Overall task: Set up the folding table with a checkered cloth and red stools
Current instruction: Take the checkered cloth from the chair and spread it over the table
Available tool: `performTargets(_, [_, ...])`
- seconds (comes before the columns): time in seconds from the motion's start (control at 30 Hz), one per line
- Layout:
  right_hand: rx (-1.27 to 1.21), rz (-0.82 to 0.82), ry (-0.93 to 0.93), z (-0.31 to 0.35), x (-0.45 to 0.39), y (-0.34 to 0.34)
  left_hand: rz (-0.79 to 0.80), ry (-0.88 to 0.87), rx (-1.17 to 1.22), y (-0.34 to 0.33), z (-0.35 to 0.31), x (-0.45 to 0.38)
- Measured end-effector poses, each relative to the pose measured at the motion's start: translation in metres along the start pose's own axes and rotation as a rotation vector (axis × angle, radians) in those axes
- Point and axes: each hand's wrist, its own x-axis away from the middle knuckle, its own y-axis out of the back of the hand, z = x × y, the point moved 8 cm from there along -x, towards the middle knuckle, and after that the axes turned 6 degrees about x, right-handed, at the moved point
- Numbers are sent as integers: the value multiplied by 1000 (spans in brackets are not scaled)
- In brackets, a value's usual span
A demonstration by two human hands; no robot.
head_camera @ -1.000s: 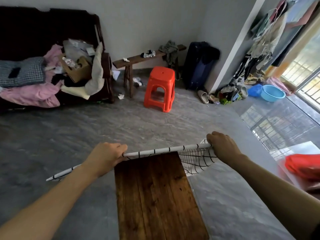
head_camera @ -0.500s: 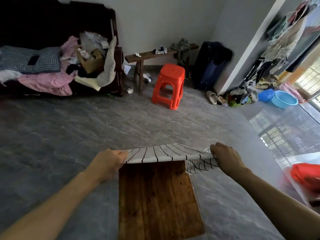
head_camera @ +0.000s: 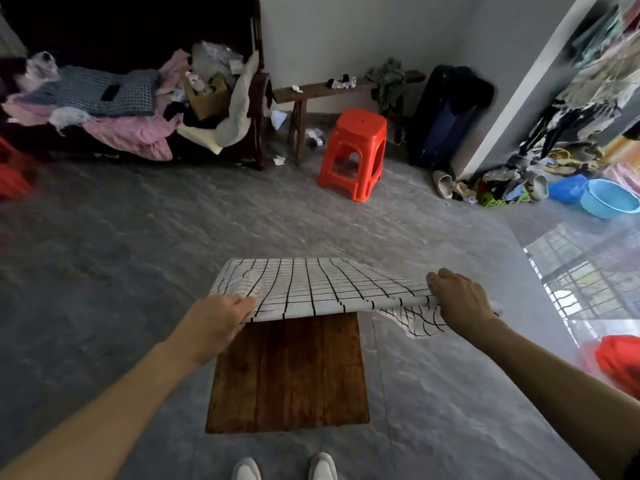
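Checkered cloth (head_camera: 311, 285) between both hands

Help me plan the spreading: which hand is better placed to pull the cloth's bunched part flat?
Right hand, probably: the cloth bunches and hangs just below it, off the table. The left hand grips the flatter corner.

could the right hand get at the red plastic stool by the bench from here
Probably not: the right hand grips the checkered cloth over the wooden table, and the red plastic stool stands far across open floor.
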Motion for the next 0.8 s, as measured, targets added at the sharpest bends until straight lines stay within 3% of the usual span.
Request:
performTargets(0.3, [-145,78,-36,31,84,-110,131,162,60,-52,-6,86])
performTargets(0.53, [-265,116,-105,74,145,-193,259,209,55,-137,-13,171])
performTargets(0.8, [-271,122,-160,109,192,-296,158,245,-24,-222,0,239])
